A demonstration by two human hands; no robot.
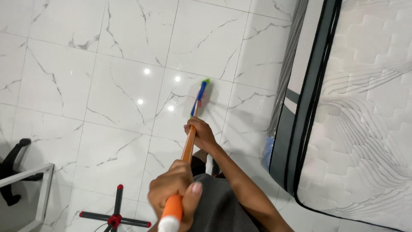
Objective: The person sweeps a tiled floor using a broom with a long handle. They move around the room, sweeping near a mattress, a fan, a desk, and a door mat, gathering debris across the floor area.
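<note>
I hold a long orange stick (pixel 189 148), a broom or mop handle with a white end close to the camera. Its blue head (pixel 199 98), tipped in green, rests on the white marble-patterned floor tiles (pixel 107 86). My left hand (pixel 174 189) is wrapped around the upper end of the handle, thumb on top. Further down the handle, my right hand (pixel 200 134) grips it, with the forearm stretching back towards the lower right. My grey clothing (pixel 219 206) shows below the hands.
A white quilted mattress (pixel 369 111) with a dark border stands along the right side, partly in plastic wrap. A black stand base with red joints (pixel 115 218) lies at the bottom left. A white frame (pixel 43 189) and a black object (pixel 10 167) sit at the left edge.
</note>
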